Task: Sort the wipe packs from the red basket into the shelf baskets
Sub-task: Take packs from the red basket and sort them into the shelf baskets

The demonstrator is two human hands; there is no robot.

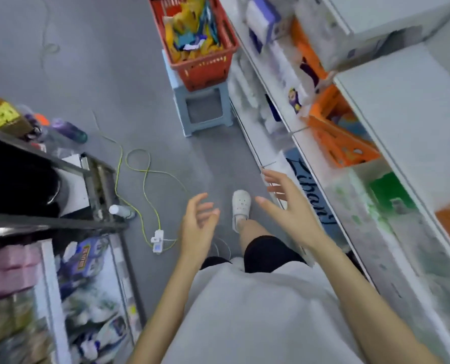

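The red basket (205,72) stands on a pale blue stool (202,111) at the top middle, filled with several yellow and blue wipe packs (189,30). Orange shelf baskets (334,143) sit on the white shelf unit at the right; a blue pack shows inside the nearer one. My left hand (197,227) and my right hand (287,206) hover over the aisle floor, well short of the red basket, fingers spread and relaxed, holding nothing. The view is motion-blurred.
White shelves (310,164) full of packaged goods line the right. A dark rack (47,222) with goods is at the left. A yellow-green cable (145,179) and a white plug strip (157,240) lie on the grey floor. My foot in a white clog (241,208) is below.
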